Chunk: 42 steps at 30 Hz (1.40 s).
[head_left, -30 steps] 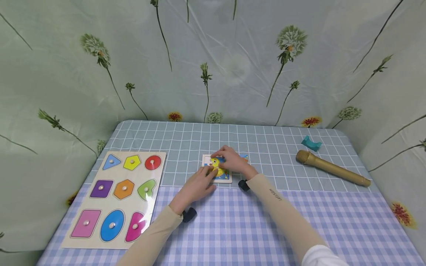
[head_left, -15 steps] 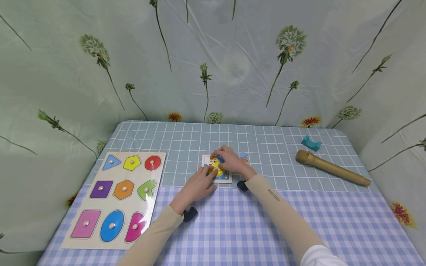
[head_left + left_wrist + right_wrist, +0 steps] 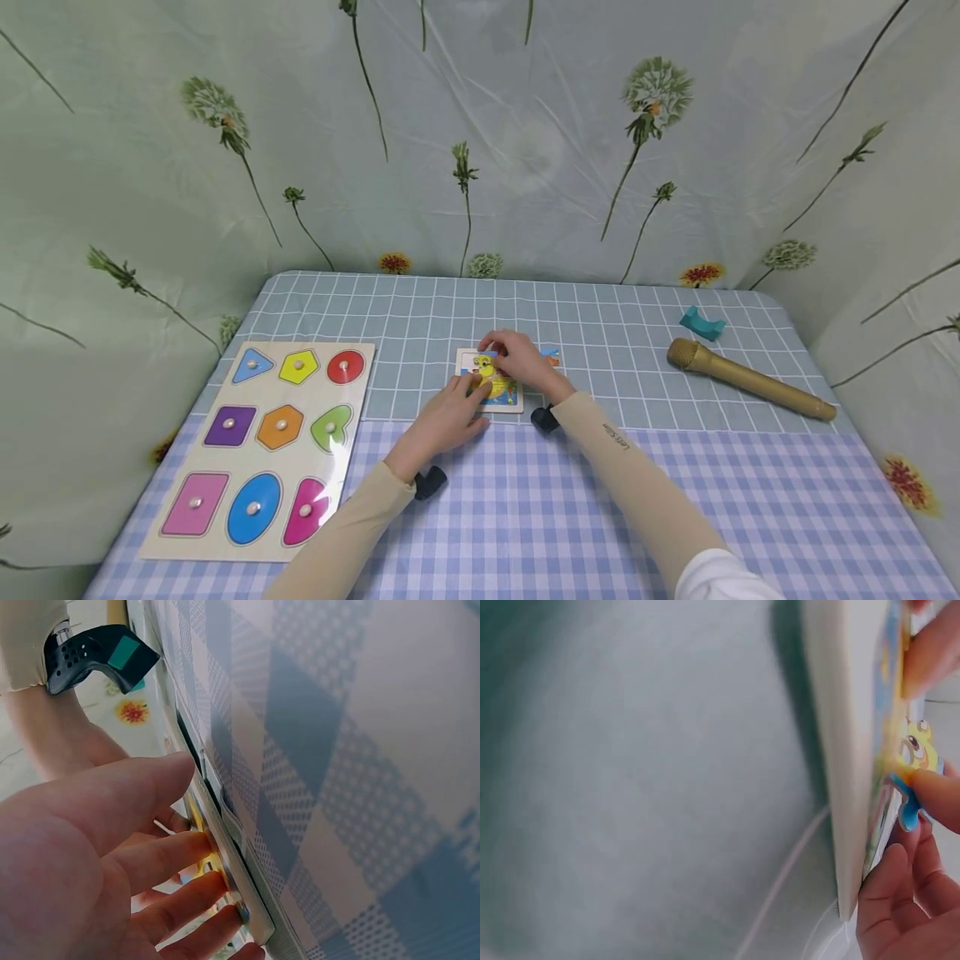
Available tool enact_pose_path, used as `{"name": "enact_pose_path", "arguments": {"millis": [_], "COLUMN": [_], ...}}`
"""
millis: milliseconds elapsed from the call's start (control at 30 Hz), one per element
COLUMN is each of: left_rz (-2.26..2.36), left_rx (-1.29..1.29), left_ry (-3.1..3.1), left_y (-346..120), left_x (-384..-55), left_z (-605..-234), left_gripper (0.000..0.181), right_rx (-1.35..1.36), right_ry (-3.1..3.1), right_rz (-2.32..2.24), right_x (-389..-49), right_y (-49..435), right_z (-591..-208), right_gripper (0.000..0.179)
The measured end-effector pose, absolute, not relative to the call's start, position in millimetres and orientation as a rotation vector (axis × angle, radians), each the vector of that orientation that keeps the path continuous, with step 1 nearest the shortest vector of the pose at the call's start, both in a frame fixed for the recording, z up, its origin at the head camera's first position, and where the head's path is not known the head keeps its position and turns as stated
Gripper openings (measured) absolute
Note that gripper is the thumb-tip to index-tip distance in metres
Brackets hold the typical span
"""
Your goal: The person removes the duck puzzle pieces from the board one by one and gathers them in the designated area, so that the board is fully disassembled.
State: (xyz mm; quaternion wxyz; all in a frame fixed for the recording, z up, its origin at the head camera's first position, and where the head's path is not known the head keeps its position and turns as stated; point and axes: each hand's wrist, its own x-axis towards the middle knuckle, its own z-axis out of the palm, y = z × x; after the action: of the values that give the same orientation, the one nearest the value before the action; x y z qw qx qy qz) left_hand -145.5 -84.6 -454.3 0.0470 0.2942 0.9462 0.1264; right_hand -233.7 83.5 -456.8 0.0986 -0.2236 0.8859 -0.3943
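A small jigsaw board (image 3: 510,408) with a yellow cartoon animal on blue lies mid-table. My left hand (image 3: 446,415) reaches in from its near left, fingertips resting on the picture. In the left wrist view those fingers touch the face of the board (image 3: 257,919), while the thumb stands free. Over the board's far right part is my right hand (image 3: 521,362). The right wrist view has it pinching a yellow and blue puzzle piece (image 3: 921,746) with a printed eye, tilted up from the board. Right of the board lies another blue and orange puzzle piece (image 3: 552,357), partly behind the right hand.
At the left lies a large shape board (image 3: 292,462) with several coloured knobbed shapes. A gold microphone (image 3: 750,379) and a teal curved piece (image 3: 702,323) are at the far right. Behind the table hangs a flower-printed cloth (image 3: 540,167).
My right hand has shifted slightly left and its fingers have changed their hold, so more of the loose piece beside the board shows. The left hand has stayed nearly still.
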Motion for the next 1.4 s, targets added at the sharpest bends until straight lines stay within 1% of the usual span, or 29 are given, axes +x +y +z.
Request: {"name": "enact_pose_path", "arguments": {"millis": [200, 333, 467, 600, 800, 1000, 1167, 1400], "left_rz": [0.381, 0.379, 0.386, 0.379, 0.372, 0.373, 0.384, 0.394], "left_rx": [0.881, 0.852, 0.826, 0.813, 0.812, 0.819, 0.816, 0.811], "left_ry": [2.879, 2.865, 2.859, 2.859, 2.857, 2.851, 2.856, 2.856], "left_y": [-84.0, -83.8, -84.1, -85.0, -84.9, -83.0, -82.1, -81.7], "left_x": [-145.8, -146.7, -146.8, -146.9, -147.5, -147.5, -146.4, -145.3], "left_z": [-454.6, -455.5, -455.4, -455.7, -455.9, -454.7, -454.1, -453.8], "left_gripper": [0.055, 0.056, 0.058, 0.058, 0.058, 0.058, 0.058, 0.058], "right_rx": [-0.554, -0.507, -0.403, -0.293, -0.309, -0.278, -0.268, -0.247], "right_ry": [2.504, 2.397, 2.298, 2.258, 2.168, 2.304, 2.402, 2.647], "right_rz": [-1.386, -1.549, -1.64, -1.637, -1.682, -1.639, -1.65, -1.385], "right_x": [-235.9, -240.0, -242.4, -242.4, -240.7, -238.9, -238.6, -237.7], "right_y": [93.7, 111.2, 131.5, 144.2, 143.0, 146.2, 170.5, 208.1], "right_z": [-454.1, -449.1, -448.3, -452.0, -456.5, -447.4, -442.5, -451.6], "right_gripper": [0.02, 0.023, 0.025, 0.026, 0.027, 0.024, 0.024, 0.021]}}
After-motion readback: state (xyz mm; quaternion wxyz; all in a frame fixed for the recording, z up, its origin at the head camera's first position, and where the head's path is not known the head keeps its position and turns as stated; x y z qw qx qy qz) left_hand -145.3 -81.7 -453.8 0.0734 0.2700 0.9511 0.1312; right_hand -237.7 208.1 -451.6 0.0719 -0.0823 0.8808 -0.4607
